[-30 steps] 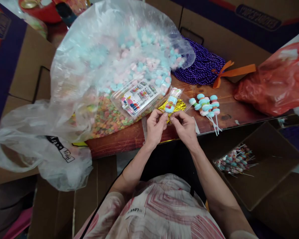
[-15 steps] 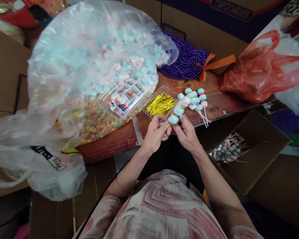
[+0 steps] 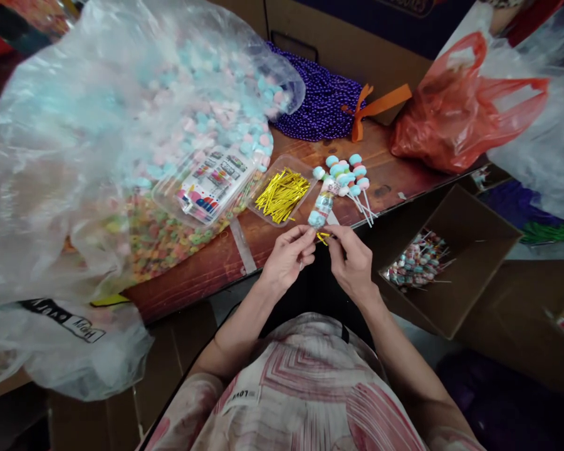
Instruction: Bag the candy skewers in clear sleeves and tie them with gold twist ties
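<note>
A candy stick (image 3: 320,210) in a clear wrapper, with pale blue and coloured pieces, points away from me at the table's front edge. At its near end, my left hand (image 3: 289,255) is closed, thumb and finger pinching the gathered wrapper. My right hand (image 3: 351,258) pinches a gold twist tie (image 3: 323,237) right beside the left fingertips. The fingers partly hide the stick and the tie. Just beyond, several unwrapped candy sticks (image 3: 350,172) lie with white sticks towards me. An open clear tub of gold twist ties (image 3: 282,195) is left of the wrapped candy.
Big clear bags of blue-pink candies (image 3: 207,119) and ring-shaped candies (image 3: 169,241) cover the left, with a labelled clear box (image 3: 211,185) on top. Purple beads (image 3: 319,100) and a red plastic bag (image 3: 451,119) are behind. A cardboard box (image 3: 470,263) at right holds wrapped candy sticks (image 3: 416,263).
The wrapped candy now points away, its near end between my fingers, and a gold twist tie shows at my right fingertips. The view has shifted, moving the table things leftward.
</note>
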A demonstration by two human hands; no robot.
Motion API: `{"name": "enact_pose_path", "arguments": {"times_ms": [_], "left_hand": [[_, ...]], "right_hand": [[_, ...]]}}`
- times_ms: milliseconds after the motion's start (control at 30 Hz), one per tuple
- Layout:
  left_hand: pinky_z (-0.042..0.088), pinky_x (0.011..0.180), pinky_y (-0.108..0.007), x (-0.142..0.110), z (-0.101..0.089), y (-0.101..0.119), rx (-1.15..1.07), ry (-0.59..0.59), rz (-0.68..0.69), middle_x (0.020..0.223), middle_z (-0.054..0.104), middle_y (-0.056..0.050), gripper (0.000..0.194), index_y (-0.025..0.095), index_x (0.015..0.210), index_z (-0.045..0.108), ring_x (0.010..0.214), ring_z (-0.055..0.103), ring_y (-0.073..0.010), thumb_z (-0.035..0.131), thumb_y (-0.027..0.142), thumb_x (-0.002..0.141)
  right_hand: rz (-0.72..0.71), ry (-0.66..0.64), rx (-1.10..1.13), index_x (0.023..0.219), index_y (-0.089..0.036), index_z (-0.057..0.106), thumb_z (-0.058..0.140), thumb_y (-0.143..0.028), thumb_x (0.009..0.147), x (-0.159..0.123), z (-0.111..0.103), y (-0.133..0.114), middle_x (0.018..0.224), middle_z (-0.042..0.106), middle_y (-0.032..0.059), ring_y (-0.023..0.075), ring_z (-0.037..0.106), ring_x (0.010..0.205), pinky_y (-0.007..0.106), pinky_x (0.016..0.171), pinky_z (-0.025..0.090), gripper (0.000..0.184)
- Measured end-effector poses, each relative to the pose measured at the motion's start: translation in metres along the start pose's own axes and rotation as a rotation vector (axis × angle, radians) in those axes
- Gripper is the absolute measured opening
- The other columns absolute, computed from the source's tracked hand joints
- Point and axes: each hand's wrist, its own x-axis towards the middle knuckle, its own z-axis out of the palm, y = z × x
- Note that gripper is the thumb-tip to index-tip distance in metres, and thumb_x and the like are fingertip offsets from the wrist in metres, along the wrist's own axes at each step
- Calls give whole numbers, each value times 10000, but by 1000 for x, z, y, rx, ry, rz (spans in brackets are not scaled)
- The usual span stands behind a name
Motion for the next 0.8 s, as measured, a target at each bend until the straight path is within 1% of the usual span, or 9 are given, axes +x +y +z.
{"name": "enact_pose_path", "arguments": {"times_ms": [100,200,333,400,467,567,633,733,800], "left_hand": [[262,411,-99,-2,7,-3,-15,9,-75,614,474,76,370,123,743,661,481,385,-1,989,244,620],[286,410,-92,-6,12,-10,-24,-27,-107,632,511,75,386,138,735,652,481,416,0,999,235,597],[383,464,-116,-3,15,-27,37,-102,-33,683,592,71,391,186,817,691,530,503,-26,1003,323,626],[495,591,-157,1,18,-37,93,-137,-11,781,675,45,407,210,899,726,652,609,-66,988,405,657],[567,783,-235,3,20,-45,155,-202,-28,939,741,-8,451,206,941,747,859,692,-138,967,495,674],[547,985,-325,1,24,-52,266,-287,35,1141,734,-76,542,196,929,773,1131,670,-226,791,718,789],[531,1000,-319,-3,26,-57,409,-299,139,1220,691,-87,616,197,845,780,1172,636,-228,636,796,865],[527,944,-325,-7,30,-71,661,-301,164,1039,679,-92,682,188,629,712,1002,633,-205,543,773,936],[517,945,-348,-8,34,-83,726,-290,105,874,666,-77,635,194,626,719,930,623,-207,575,721,950]], "right_hand": [[-229,105,-178,1101,-237,747,589,-145,1021,-8,-3,9,1031,763,86,208,729,941,342,829,590,199],[-257,159,-259,1029,-237,749,607,-157,1021,-13,-5,11,958,750,71,199,715,876,341,776,583,164],[-94,195,-206,972,-220,650,519,-170,1050,-18,-6,3,876,673,60,189,645,808,343,750,545,161],[36,218,-147,940,-223,590,486,-182,1051,-23,-8,-2,843,617,42,179,596,773,332,733,514,157],[158,213,-82,903,-228,548,475,-210,1044,-31,-13,-6,821,577,22,168,567,751,314,716,491,160],[315,206,-2,902,-226,552,487,-257,1031,-43,-31,-10,809,591,3,154,565,729,288,690,477,147],[406,245,7,914,-220,582,507,-276,1019,-51,-46,-12,817,629,-1,151,586,737,280,695,483,141],[488,316,-17,865,-216,624,566,-299,990,-62,-63,-13,795,651,-7,150,607,732,280,706,495,161],[531,361,-20,844,-214,665,622,-330,963,-71,-68,-14,784,662,-6,154,616,724,287,705,502,172]]}}
